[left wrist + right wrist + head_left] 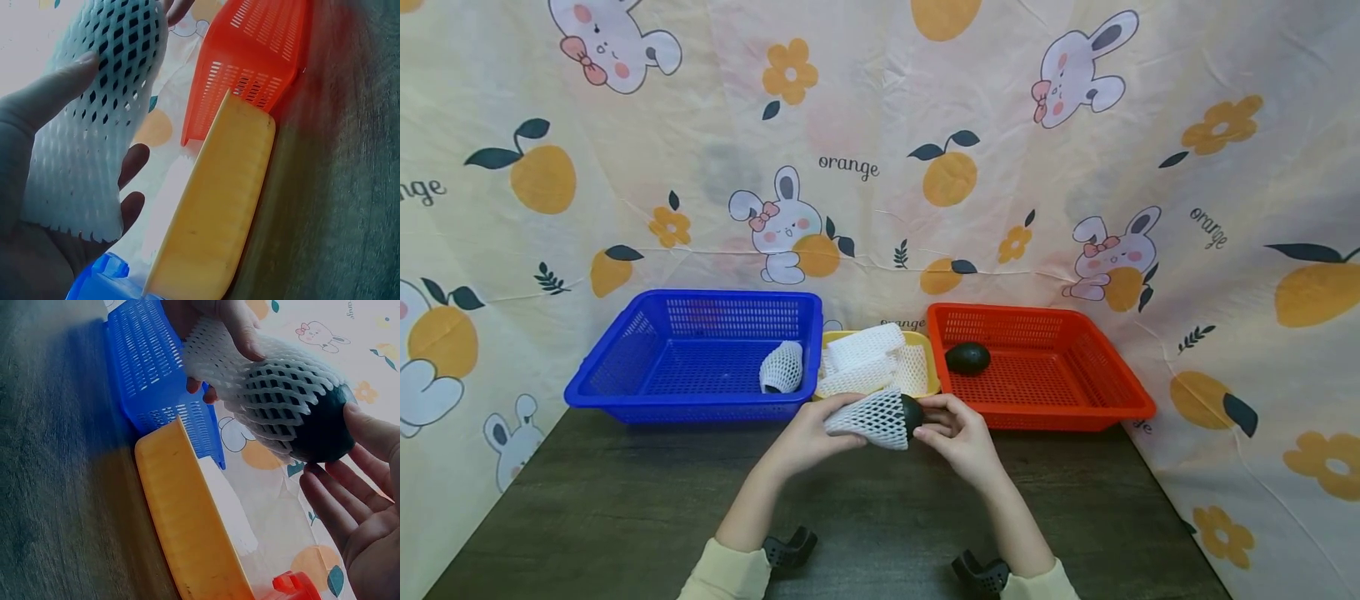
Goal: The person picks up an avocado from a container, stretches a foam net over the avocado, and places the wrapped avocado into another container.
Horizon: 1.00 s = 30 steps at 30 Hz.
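Note:
Between the two hands, above the table, is a dark green avocado (325, 428) partly inside a white foam net sleeve (872, 419). My left hand (817, 433) grips the sleeve, thumb on the near side and fingers behind it. The sleeve's loose end hangs toward the left palm in the left wrist view. My right hand (957, 435) pinches the avocado's bare end between thumb and fingertips. In the right wrist view the netting (275, 394) is stretched over most of the fruit.
A blue basket (692, 408) at the left holds a netted fruit (782, 367). Behind the hands, a yellow tray (931, 367) holds several white foam sleeves (868, 346). One bare avocado (967, 358) lies in the red basket (1052, 417) at the right. A printed cloth hangs behind.

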Available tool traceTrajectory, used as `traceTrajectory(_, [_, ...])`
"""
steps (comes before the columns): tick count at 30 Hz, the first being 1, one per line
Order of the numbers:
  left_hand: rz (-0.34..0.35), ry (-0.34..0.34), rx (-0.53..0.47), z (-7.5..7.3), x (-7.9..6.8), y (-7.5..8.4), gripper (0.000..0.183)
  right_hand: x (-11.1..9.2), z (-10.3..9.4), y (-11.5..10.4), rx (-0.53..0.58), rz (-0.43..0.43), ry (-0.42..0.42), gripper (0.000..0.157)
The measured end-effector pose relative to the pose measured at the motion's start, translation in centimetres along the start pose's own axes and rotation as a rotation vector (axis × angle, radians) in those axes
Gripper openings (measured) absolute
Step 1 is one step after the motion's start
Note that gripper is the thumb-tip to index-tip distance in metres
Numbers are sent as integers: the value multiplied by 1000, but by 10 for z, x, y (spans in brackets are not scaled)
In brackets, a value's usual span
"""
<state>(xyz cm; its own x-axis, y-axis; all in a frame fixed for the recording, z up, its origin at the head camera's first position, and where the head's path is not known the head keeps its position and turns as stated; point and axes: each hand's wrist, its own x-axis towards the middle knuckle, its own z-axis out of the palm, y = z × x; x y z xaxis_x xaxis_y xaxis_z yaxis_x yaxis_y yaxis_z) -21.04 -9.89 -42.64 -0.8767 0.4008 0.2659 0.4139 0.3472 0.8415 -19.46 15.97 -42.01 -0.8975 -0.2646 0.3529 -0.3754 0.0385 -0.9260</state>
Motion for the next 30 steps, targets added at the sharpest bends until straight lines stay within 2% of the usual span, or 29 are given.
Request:
traceTrajectory(7, [-27,5,-23,1,-1,2,57,0,2,-3,-72,-7,23,35])
traceTrajectory(14, [-19,-6,-35,3,-1,2,59,-4,7,-27,-166,-43,37,30])
traceTrajectory(23, [-17,2,-75,6,-1,3,66,-4,9,-26,-122,-63,60,29])
traceTrajectory(30, [-41,-16,-77,11,-1,2,73,-4,10,-20,-111,-174,52,26])
